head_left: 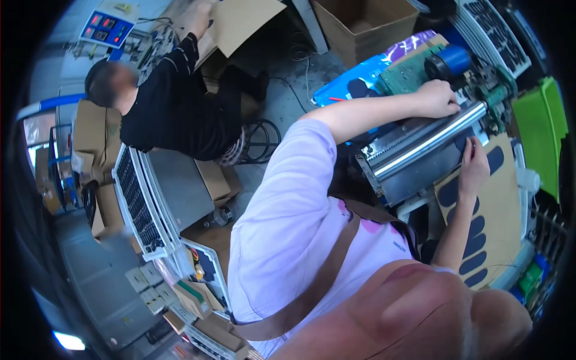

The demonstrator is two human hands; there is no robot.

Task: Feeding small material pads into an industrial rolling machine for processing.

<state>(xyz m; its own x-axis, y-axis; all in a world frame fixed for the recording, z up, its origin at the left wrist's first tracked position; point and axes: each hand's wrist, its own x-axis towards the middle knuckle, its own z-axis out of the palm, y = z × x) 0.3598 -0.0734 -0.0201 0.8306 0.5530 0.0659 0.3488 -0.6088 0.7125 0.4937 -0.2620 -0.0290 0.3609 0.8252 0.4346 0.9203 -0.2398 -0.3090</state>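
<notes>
My left hand [438, 99] reaches over the far side of a machine with a long shiny steel roller [432, 139]. Its fingers are curled together and rest by the roller; whatever they hold, if anything, is hidden. On the near side, my right hand [474, 167] pinches a dark flat piece [462, 141] between thumb and fingers, close to the roller and above the machine's metal plate [414, 185]. Beside that forearm lies a tan board [503, 207] bearing several dark rounded pads [474, 245] in a row, partly covered by my arm.
A blue motor [451, 62] and green mechanism [501, 96] sit at the roller's end. Near it are a blue plastic package [348, 84], an open carton [366, 30] and a green bin [543, 138]. A co-worker in black [180, 108] sits at another bench with a control box [108, 29].
</notes>
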